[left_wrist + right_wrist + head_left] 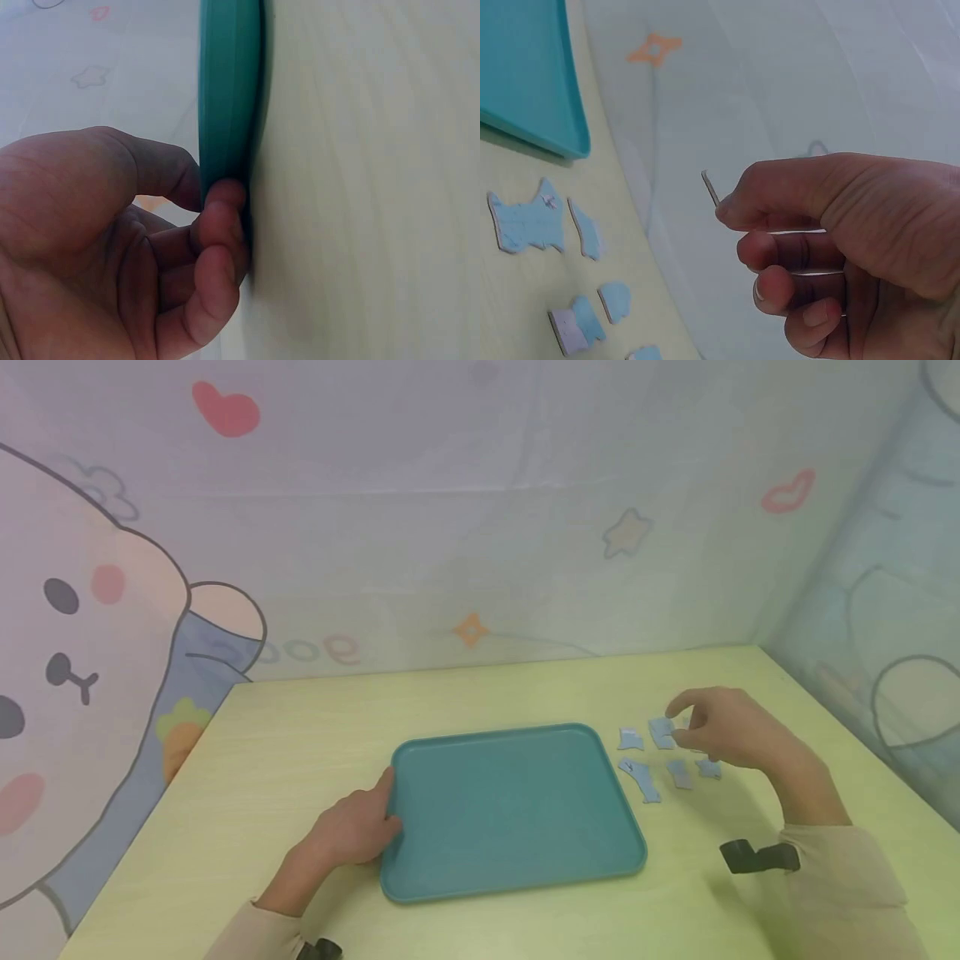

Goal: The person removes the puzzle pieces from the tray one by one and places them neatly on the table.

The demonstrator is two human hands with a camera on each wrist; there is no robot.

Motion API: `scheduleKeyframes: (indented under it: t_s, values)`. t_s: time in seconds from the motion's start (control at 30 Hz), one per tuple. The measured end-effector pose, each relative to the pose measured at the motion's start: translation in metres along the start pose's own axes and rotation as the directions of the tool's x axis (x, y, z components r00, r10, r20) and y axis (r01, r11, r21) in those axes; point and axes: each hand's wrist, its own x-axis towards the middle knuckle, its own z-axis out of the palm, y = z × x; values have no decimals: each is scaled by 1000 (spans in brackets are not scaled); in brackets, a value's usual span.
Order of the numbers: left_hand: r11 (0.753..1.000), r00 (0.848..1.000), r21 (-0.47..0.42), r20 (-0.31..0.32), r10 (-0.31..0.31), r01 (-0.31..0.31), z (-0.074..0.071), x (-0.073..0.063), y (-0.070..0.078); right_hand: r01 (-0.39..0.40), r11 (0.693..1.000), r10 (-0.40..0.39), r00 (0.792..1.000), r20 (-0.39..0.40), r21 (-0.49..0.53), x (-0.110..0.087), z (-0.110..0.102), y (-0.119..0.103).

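A teal tray [517, 814] lies on the table, and my left hand [358, 825] grips its left edge. In the left wrist view, the thumb of the left hand [112, 240] is at one side of the tray's rim [229, 90], with fingertips curled against the other. My right hand [731, 727] is raised over the table, right of the tray. Between its thumb and index finger, the right hand [832, 247] pinches a thin puzzle piece [710, 187], seen nearly edge-on. Several light-blue puzzle pieces [640, 779] lie below it; the hand partly hides some.
The pale yellow table [315, 727] meets a printed cloth backdrop [420, 527] at its back edge. Another cloth panel [900, 610] stands along the right side. In the right wrist view, a blue puzzle piece [529, 221] lies near the tray's corner [574, 142].
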Motion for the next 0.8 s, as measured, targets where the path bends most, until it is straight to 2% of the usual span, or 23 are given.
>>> scheduleKeyframes:
  t_s: [0.37, 0.8]
  values:
    - [1000, 1000, 6, -2, -7, 7, 0, 1, -1, -44, 999, 45, 998, -48, 15, -6, -9, 41]
    - [1000, 1000, -5, 3, -12, 12, 1, 1, -2, -102, 995, 102, 993, -51, 4, -13, -8, 82]
